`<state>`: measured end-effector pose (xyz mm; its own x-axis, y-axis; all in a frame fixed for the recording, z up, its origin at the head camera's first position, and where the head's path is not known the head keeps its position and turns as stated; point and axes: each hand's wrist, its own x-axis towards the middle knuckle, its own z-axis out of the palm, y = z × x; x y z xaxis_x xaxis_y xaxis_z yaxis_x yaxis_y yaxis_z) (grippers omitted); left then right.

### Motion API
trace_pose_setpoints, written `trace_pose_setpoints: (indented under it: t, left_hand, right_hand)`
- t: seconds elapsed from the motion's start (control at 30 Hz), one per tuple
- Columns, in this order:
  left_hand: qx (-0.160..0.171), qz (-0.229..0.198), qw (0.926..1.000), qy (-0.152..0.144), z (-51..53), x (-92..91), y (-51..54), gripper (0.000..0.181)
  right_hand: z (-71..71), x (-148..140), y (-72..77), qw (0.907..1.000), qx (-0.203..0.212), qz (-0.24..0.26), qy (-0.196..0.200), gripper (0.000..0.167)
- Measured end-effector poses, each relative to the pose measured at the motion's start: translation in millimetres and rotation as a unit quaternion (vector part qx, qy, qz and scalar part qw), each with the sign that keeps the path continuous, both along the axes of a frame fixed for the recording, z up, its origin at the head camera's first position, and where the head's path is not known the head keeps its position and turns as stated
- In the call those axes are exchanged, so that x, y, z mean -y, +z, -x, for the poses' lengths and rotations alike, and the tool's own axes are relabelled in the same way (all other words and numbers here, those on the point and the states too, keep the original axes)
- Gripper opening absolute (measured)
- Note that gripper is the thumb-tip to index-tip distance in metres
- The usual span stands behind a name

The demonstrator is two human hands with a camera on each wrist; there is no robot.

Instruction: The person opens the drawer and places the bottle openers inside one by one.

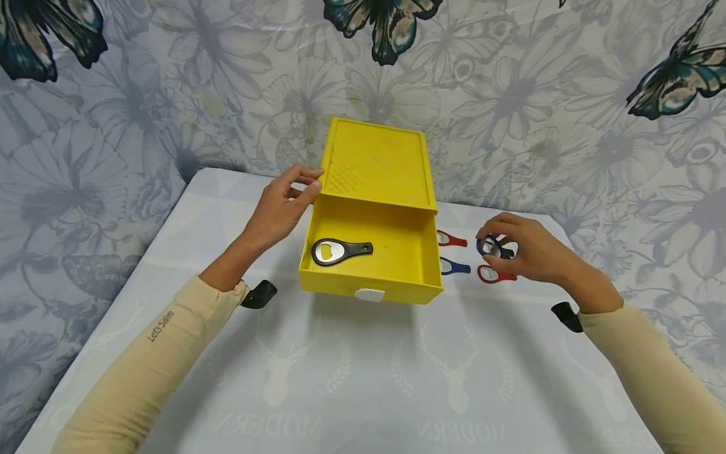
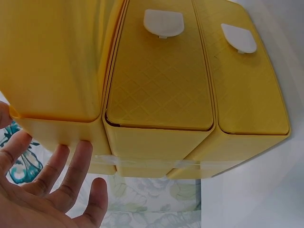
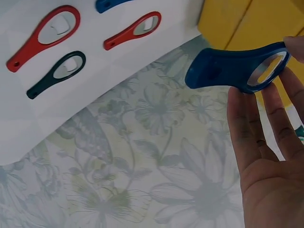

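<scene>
A yellow drawer unit (image 1: 379,165) stands on the table with its top drawer (image 1: 340,281) pulled out. Inside that drawer lies a black bottle opener (image 1: 330,251). My left hand (image 1: 279,209) rests its fingertips against the unit's upper left side; the left wrist view has those fingers (image 2: 78,168) fairly straight. To the right of the unit, my right hand (image 1: 530,247) pinches a dark blue bottle opener (image 3: 213,69) by its ring end, raised over the table. Around it lie a red bottle opener (image 3: 45,38), a dark green one (image 3: 57,76) and another red one (image 3: 135,31).
A blue bottle opener (image 1: 455,267) lies close to the unit's right side, partly hidden by the drawer. Two closed drawers with white handles (image 2: 164,23) sit below the top one. Patterned cloth (image 1: 227,94) hangs behind the white table (image 1: 363,378).
</scene>
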<state>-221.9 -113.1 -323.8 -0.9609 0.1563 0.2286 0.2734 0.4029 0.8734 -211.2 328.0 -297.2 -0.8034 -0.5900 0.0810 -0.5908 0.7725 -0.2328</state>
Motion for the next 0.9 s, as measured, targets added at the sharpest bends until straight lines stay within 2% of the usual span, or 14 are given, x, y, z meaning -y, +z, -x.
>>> trace_pose_setpoints:
  t: [0.17,0.43,0.9]
  left_hand:
    - [-0.003,-0.007,1.0,-0.003,1.6,-0.1,1.4,0.039]
    - [0.003,-0.005,1.0,-0.001,0.3,0.6,-0.6,0.039]
    - [0.006,-0.002,1.0,0.005,1.1,-0.7,-0.4,0.038]
  right_hand:
    - [0.7,11.3,12.2,0.9997,-0.013,0.013,0.016,0.031]
    - [0.8,31.5,26.2,0.9949,-0.056,0.035,0.076,0.033]
    - [4.4,60.2,52.4,0.9902,-0.07,0.042,0.113,0.033]
